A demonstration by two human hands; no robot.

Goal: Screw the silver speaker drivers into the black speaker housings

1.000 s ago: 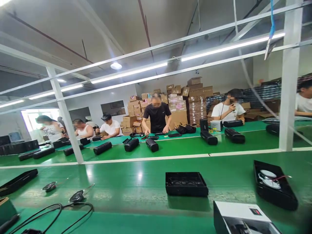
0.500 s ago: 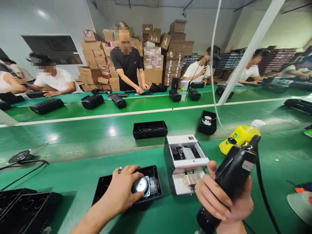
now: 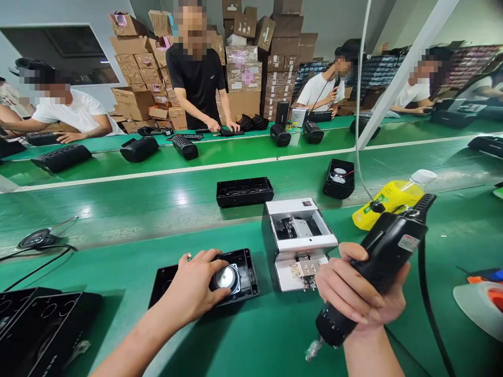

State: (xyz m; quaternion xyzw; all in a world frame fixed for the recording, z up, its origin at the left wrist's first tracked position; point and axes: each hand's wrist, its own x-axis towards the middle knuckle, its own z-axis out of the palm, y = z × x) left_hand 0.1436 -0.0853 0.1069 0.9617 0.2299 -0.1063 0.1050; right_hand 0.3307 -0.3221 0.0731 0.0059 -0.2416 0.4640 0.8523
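My left hand [image 3: 194, 285] lies over a black plastic speaker housing [image 3: 243, 264] on the green bench, fingers curled around a round silver speaker driver [image 3: 227, 277] set in it. My right hand [image 3: 359, 301] is wrapped around a black electric screwdriver [image 3: 383, 259], its tip pointing down toward the bench and its cable running off to the right. A white and black screw feeder box [image 3: 296, 235] stands between my two hands.
A yellow bottle [image 3: 387, 201] lies right of the feeder. More black housings sit on the conveyor [image 3: 243, 191] [image 3: 340, 178] and at the lower left [image 3: 39, 324]. A loose speaker driver with wires [image 3: 35, 240] lies left. Several people work across the belt; cartons are stacked behind.
The view dropped from the hall and ceiling to my bench, bringing both hands into sight. In the last half second my hands and the screwdriver barely shifted.
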